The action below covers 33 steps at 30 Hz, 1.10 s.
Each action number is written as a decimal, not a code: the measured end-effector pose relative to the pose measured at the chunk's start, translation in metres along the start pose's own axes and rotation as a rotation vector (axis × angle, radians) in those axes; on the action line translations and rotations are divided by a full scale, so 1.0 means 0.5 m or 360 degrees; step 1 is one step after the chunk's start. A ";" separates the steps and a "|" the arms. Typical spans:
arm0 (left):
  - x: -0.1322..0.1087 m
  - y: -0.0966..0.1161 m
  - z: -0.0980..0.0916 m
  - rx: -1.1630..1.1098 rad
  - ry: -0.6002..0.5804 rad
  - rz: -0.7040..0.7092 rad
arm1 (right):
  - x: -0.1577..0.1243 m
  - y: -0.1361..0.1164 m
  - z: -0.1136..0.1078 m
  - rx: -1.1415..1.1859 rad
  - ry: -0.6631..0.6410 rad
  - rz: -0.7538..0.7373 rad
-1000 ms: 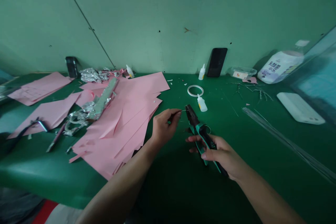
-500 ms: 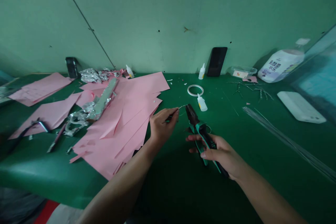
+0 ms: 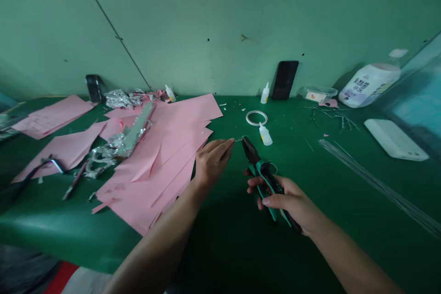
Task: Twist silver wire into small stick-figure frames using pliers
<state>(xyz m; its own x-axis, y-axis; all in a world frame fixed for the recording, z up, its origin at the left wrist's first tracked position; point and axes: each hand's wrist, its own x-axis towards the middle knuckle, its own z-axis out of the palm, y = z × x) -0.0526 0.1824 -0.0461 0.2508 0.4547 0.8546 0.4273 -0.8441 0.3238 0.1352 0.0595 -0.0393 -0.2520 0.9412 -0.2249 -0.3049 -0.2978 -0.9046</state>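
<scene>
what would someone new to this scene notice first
Probably the pink paper, spread over the left half of the green table. Next, front and centre, the right hand grips black-and-teal pliers, while the left hand pinches a thin wire near their tip. The large labelled bottle at the back right might also draw the eye.

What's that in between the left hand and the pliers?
In the head view, a thin wire runs from the fingertips of the left hand toward the pliers; whether their tips grip it is too small to tell.
</scene>
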 end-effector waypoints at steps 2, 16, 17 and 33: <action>-0.001 -0.007 -0.005 0.0045 -0.0028 0.0093 | 0.000 -0.001 0.002 0.0056 -0.0036 -0.0024; 0.008 -0.034 -0.032 0.0126 -0.0136 0.0369 | -0.003 -0.011 0.008 0.0300 -0.0206 -0.0001; 0.008 -0.034 -0.032 0.0130 -0.0135 0.0370 | -0.003 -0.010 0.007 0.0294 -0.0194 0.0000; 0.014 -0.033 -0.036 0.0206 -0.0169 0.0432 | -0.002 -0.002 0.000 0.0260 -0.0161 0.0040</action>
<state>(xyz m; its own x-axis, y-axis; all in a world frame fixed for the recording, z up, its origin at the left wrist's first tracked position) -0.0736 0.1941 -0.0383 0.4571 0.2507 0.8534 0.4375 -0.8987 0.0297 0.1355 0.0591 -0.0382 -0.3500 0.9148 -0.2015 -0.4404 -0.3506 -0.8265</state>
